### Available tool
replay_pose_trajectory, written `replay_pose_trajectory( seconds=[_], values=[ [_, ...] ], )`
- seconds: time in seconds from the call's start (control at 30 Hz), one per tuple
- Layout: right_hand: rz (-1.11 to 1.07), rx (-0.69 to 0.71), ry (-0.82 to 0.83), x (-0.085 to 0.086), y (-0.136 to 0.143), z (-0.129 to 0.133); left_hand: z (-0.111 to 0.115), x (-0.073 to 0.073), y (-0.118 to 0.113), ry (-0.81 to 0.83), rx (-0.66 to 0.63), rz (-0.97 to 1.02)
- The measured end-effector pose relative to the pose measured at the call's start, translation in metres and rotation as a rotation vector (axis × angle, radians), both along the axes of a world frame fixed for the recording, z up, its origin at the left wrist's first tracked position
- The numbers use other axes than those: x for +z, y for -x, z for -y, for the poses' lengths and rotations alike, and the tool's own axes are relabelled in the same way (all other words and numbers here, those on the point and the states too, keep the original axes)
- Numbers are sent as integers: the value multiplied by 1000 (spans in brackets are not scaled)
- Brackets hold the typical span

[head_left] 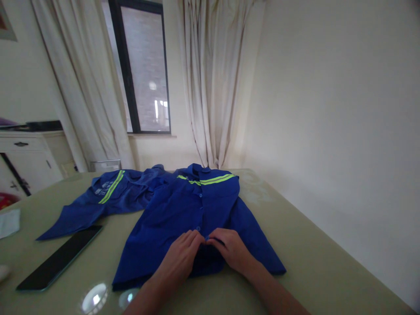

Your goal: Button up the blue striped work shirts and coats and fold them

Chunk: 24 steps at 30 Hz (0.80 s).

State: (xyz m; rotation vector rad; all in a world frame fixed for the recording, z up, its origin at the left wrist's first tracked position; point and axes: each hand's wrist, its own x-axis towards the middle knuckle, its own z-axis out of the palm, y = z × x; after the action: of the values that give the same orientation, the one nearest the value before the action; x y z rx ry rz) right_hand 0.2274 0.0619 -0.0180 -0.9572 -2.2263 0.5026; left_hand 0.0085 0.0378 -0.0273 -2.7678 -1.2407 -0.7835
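Note:
A blue work shirt (173, 214) with yellow-green reflective stripes lies spread on the table, collar at the far end. Its button front runs down the middle, with several blue buttons showing. At the lower part of that front, my left hand (184, 251) pinches the cloth beside a button. Opposite it, my right hand (233, 250) has thumb and fingers closed on the other front edge, and the fingertips of both hands nearly meet. The button between them is mostly hidden by my fingers. The hem is lifted slightly there.
A second blue shirt (121, 192) with a reflective stripe lies crumpled at the left. Nearer sits a dark flat tablet-like slab (61, 258). White paper (9, 223) lies at the left edge. A wall (328, 131) borders the table (315, 267) on the right; curtains hang behind.

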Motion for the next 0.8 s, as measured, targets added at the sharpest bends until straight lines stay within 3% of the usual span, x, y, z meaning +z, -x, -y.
replay_pose_trajectory(
  seconds=[0.27,0.5,0.63,0.8],
  values=[
    [229,64,2,-1,2,5,-2,-5,-2,1,-2,84],
    [-53,37,109,-3,6,3,1,5,-4,-46,-30,177],
    [-56,68,160,-3,5,2,4,5,-6,-89,6,191],
    [-22,80,165,-4,4,1,0,0,-2,-7,25,211]
  ],
)
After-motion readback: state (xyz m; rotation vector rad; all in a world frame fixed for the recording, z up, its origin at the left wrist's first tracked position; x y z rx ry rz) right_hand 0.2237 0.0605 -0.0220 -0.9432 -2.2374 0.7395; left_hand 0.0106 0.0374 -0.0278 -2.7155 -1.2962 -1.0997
